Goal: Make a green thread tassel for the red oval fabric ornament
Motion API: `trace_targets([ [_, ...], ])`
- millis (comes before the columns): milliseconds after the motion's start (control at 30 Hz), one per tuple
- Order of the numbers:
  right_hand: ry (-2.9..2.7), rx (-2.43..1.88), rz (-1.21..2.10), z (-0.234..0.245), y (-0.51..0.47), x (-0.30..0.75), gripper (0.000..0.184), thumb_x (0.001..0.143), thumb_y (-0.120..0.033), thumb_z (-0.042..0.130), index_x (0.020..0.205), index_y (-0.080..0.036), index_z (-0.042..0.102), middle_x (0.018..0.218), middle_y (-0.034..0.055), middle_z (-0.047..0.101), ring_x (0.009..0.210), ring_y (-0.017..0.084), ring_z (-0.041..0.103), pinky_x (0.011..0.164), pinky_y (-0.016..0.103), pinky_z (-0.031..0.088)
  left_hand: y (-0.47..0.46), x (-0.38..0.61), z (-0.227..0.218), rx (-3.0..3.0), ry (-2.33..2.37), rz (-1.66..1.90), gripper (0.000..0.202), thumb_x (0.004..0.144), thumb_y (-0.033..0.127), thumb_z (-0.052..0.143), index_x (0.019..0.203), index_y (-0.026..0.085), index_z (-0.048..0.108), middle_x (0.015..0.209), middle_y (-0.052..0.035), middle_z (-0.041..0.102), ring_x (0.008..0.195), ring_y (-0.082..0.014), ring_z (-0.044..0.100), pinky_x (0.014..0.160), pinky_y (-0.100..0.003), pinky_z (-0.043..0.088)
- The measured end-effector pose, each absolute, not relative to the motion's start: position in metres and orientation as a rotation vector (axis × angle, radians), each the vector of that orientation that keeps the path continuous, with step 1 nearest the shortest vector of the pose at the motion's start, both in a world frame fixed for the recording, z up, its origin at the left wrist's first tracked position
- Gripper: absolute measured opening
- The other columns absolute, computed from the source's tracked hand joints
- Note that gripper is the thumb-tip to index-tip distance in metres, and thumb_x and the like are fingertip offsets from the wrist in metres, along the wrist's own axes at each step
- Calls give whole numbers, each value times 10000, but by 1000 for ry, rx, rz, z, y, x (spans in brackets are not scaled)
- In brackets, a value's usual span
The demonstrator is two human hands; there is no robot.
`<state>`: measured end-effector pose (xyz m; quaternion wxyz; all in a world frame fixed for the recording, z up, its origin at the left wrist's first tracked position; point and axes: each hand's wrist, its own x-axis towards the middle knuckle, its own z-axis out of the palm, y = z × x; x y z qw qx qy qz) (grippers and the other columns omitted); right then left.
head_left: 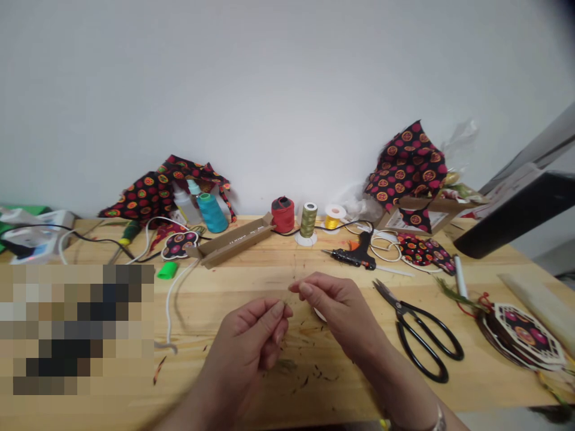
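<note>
Head view, centred on a thin bit (285, 304), too small to make out, just below the middle of the frame. Pinched there by the left hand (251, 332), with thumb and forefinger pressed together and the remaining fingers curled in. Just beside, to the right and slightly higher, the right hand (339, 308), bent at the wrist, with thumb pressed to forefinger; impossible to tell whether around anything. Peeking from behind it, the edge of a white piece (319, 315), mostly hidden. Below, dark scraps (306, 381) strewn over the wooden table (242, 284). Right of the hands, black-handled scissors (399, 309), pointing up and left; above them, a glue gun (359, 256) lying on its side. Farther right, near the edge, a patterned stack (523, 335). Along the wall, around the middle, a red spool (283, 216), a green spool (308, 220) and a yellow spool (333, 218). Left of these, a long open box (238, 240), then a blue cone (212, 213). Draped at upper left and upper right of the table, printed cloth (408, 161). Nearer, at left, a green cap (168, 270).
</note>
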<state>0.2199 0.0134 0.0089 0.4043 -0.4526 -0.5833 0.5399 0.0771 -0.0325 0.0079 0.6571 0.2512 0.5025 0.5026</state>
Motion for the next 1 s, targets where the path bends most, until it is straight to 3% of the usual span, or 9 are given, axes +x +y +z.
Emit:
trace_targets([
  [233,-1289,-1126,1509,10,12,218,121,650,-239,711,747,-167,712,655,-9,644,585,95,521,577,231,407,-34,78,8,603,1148,1134,158,668,284,724,652,133,682,470,56,468,376,-23,275,362,-157,195],
  [333,-1348,-1090,1423,9,13,218,41,659,-207,702,657,-167,692,629,-9,623,600,106,520,585,242,406,-34,79,8,623,1160,1126,157,682,276,717,644,129,679,476,51,481,376,-24,286,362,-156,196],
  [500,-1551,-990,1177,10,8,223,90,700,-137,692,628,-188,681,652,-11,581,655,124,522,638,270,419,-32,77,4,648,1168,1143,168,743,287,679,682,130,691,550,8,593,374,-19,262,363,-165,193],
  [633,-1892,-762,1171,17,1,228,75,710,-160,734,672,-221,713,737,-11,551,767,127,529,713,261,434,-31,74,2,579,1130,1160,178,730,299,696,657,137,683,428,78,422,388,-32,200,369,-168,167],
  [767,-1869,-826,1053,16,1,225,56,712,-164,734,701,-219,724,711,-16,517,732,121,511,673,251,431,-32,75,5,569,1101,1140,203,706,290,715,584,143,650,412,94,347,394,-37,182,368,-168,161],
  [933,-1772,-977,981,9,6,219,116,730,-145,710,637,-213,703,660,-23,522,687,120,513,670,266,424,-33,78,8,636,1139,1114,173,709,277,695,630,123,685,541,-3,591,378,-24,241,357,-168,191],
  [1000,-1763,-1003,964,8,6,218,120,735,-148,702,633,-210,696,661,-21,520,692,125,513,676,273,423,-34,77,7,650,1145,1117,180,720,279,684,635,121,689,571,-20,621,374,-21,253,357,-167,191],
])
